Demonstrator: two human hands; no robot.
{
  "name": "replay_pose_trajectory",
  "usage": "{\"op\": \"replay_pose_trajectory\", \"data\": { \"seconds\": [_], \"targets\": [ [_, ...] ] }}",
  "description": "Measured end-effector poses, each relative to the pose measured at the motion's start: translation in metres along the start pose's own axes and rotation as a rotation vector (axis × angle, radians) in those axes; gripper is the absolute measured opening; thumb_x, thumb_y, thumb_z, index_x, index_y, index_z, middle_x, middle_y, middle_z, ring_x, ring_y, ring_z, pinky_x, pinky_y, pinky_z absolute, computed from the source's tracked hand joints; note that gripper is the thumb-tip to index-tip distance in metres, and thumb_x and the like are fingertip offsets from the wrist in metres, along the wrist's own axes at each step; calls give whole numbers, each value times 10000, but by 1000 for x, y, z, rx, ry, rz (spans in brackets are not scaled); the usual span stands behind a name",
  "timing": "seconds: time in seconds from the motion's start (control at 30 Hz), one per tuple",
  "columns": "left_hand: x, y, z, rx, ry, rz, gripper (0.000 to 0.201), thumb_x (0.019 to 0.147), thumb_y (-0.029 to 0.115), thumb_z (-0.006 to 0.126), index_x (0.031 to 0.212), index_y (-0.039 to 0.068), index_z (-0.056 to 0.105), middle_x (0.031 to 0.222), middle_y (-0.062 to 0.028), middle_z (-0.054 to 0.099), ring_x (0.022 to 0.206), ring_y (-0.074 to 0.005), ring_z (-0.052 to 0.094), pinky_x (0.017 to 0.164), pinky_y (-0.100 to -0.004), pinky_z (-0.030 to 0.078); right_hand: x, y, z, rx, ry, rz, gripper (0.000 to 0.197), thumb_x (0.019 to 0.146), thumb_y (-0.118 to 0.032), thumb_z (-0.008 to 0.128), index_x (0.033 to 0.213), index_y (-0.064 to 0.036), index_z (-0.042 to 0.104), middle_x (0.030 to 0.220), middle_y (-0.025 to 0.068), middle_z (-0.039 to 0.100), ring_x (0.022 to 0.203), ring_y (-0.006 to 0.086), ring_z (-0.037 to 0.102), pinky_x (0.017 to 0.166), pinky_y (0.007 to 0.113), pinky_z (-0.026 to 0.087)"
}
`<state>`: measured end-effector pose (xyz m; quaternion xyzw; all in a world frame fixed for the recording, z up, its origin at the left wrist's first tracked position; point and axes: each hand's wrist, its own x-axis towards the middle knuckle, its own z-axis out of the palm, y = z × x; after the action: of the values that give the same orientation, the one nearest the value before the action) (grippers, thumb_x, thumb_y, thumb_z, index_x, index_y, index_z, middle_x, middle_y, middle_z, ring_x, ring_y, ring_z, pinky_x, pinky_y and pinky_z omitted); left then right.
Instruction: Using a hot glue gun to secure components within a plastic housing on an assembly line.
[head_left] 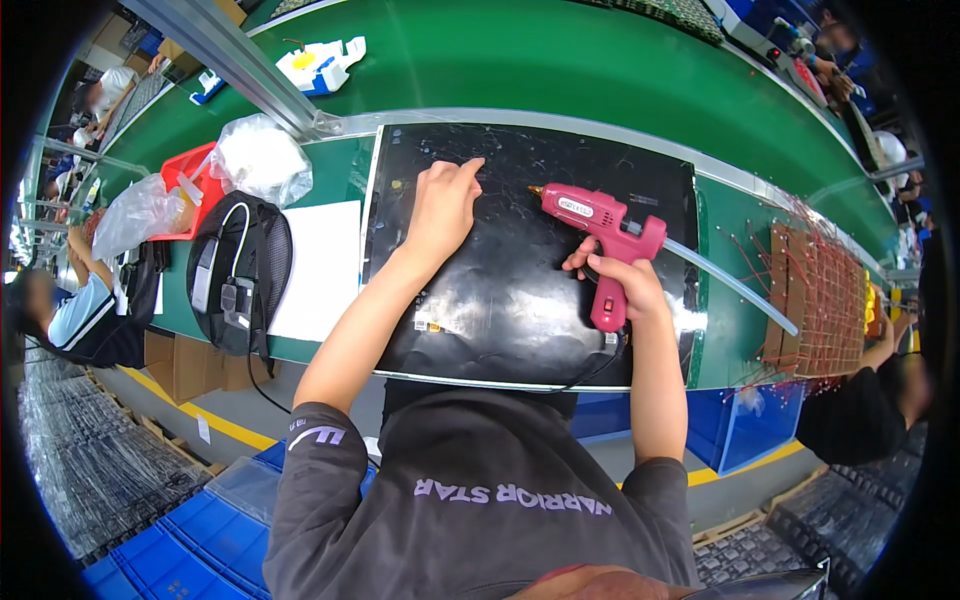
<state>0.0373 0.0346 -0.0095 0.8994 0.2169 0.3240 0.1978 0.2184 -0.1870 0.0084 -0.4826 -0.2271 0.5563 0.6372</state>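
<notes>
A pink hot glue gun (590, 212) is gripped by its handle in my right hand (635, 285), raised over the black mat (500, 300). Its nozzle points left, toward my other hand, and a long translucent glue stick (735, 278) sticks out of its rear. My left hand (445, 205) is over the far left part of the mat, with its fingers curled and the index finger and thumb close together toward the right. Anything small between those fingertips is too small to make out. Nozzle and left fingertips are apart.
Left of the mat are a white sheet (318, 270), a black mesh bag (240, 270) with a power bank and cable, a red bin (190, 180) and plastic bags (262, 158). On the right stands a rack of red wires (815, 300). A green conveyor (560, 80) runs beyond; co-workers sit both sides.
</notes>
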Motion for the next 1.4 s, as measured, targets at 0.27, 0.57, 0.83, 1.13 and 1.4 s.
{"op": "replay_pose_trajectory", "data": {
  "seconds": [0.27,0.57,0.83,1.13,1.4],
  "targets": [
    [-5,0,-14,37,-3,58,398,791,-33,601,1181,37,573,856,-88,619,890,-305,556,801,-412,428,-1,0,-2,-11,-6,0,207,806,-68,642,1003,-19,600,897,126,662,927,296,652,764,345,484],
    [-14,17,-38,-82,71,-21,286,844,-20,578,1126,19,613,889,-131,616,851,-301,578,785,-371,459,-1,-1,-1,-7,-39,-5,181,817,-72,662,988,-34,617,911,103,676,921,245,669,751,322,482],
    [-29,28,-57,-540,135,-448,252,928,27,558,1175,17,603,930,-20,601,861,-110,582,801,-239,461,-1,0,-1,-26,-19,-7,193,814,-66,636,1000,-22,604,899,126,658,927,295,652,757,347,478],
    [-41,41,-78,-1256,196,-718,250,963,80,522,1193,-7,565,911,2,529,855,-111,502,795,-261,410,0,1,-1,-19,-19,-12,196,807,-62,639,996,-19,603,890,130,663,917,296,655,752,347,480],
    [-54,37,-79,-1198,129,-730,239,979,70,425,1155,-35,547,759,5,432,742,-117,412,710,-258,369,-2,-1,0,-13,-24,-2,201,811,-74,667,1000,-29,616,919,116,672,930,270,666,759,342,489]
  ]
}}
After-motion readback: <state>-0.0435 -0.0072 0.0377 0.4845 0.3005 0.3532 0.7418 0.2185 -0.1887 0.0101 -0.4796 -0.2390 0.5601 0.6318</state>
